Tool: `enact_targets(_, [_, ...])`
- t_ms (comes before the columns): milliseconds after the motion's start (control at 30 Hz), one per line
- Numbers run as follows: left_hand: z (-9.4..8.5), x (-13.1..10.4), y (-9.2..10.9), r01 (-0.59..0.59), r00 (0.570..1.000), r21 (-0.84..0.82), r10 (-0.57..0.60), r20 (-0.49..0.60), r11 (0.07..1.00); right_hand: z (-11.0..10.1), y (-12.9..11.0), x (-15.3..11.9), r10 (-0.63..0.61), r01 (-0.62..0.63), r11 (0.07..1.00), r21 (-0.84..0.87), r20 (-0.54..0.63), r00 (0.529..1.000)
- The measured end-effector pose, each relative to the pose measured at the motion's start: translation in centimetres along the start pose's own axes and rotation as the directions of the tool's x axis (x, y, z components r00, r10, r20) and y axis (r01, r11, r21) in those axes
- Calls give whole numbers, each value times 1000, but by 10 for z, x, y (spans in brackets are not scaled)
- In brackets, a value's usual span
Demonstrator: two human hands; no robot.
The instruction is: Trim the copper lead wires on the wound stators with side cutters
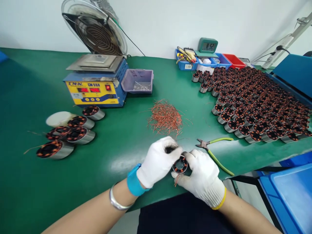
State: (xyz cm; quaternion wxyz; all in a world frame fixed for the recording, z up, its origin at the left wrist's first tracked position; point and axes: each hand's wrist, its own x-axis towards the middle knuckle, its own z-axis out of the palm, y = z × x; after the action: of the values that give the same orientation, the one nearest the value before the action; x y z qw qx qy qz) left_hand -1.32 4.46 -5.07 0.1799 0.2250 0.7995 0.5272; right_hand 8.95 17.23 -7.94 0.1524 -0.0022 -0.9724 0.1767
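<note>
My right hand [201, 174], in a white knit glove with a yellow cuff, grips a motor stator [180, 165] wound with copper wire near the table's front edge. Loose wire ends hang from the stator toward me. My gloved left hand [159, 159] is at the stator's upper left, thumb and fingers curled together in a pinch; whatever is between the fingertips is hidden. Just right of my right hand lie green-handled diagonal cutters [215, 152], jaws apart. A pile of cut copper wire pieces [165, 117] lies beyond my left hand.
Many wound stators [258, 107] crowd the right side. At the left are several stators [80, 135] by a white round pad [59, 119], a blue-yellow solder pot [94, 87] and a purple bin [137, 81]. Behind stand a tool box [187, 63] and a clock [207, 45].
</note>
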Motion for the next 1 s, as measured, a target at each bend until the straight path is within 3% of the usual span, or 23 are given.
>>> enact_targets(67, [-7, 3, 0, 29, 978, -51, -39, -206, 998, -2, -1, 1, 21, -21, 1000, 12, 48, 999])
enact_targets(100, [-14, 5, 1, 52, 943, -84, -77, -325, 995, -2, -1, 1, 40, -41, 999, 11, 73, 997])
enact_targets(167, [-30, 10, 3, 115, 895, -123, -157, -417, 986, -2, -4, 2, 78, -78, 997, -7, 107, 991])
enact_targets(200, [-37, 11, 5, 156, 915, -122, -190, -355, 980, -1, -6, 2, 97, -95, 995, -21, 113, 989])
enact_targets(267, [-45, 11, 6, 233, 971, -73, -236, -43, 970, -2, -9, 1, 121, -116, 992, -44, 122, 985])
enact_targets(333, [-45, 7, 4, 265, 934, -50, -244, 260, 963, -9, -7, -2, 117, -111, 993, -49, 116, 986])
enact_targets(400, [-40, 1, -1, 270, 904, -117, -210, 373, 956, -22, 4, -4, 61, -56, 997, -44, 119, 991])
enact_targets(500, [-32, -8, -8, 278, 889, -213, -168, 426, 937, -50, 43, -3, -56, 74, 994, -76, 213, 975])
enact_targets(633, [-25, -14, -13, 230, 892, -195, -126, 435, 953, -77, 105, 0, 11, 75, 969, -236, 346, 938])
enact_targets(700, [-22, -14, -15, 188, 904, -221, -80, 421, 957, -84, 124, -1, 0, 104, 965, -241, 396, 918])
enact_targets(800, [-18, -13, -20, 156, 916, -287, -29, 400, 945, -92, 130, -3, -13, 135, 956, -259, 424, 905])
enact_targets(1000, [-15, -11, -21, 158, 927, -337, -23, 374, 928, -88, 112, 0, 49, 203, 862, -464, 475, 878])
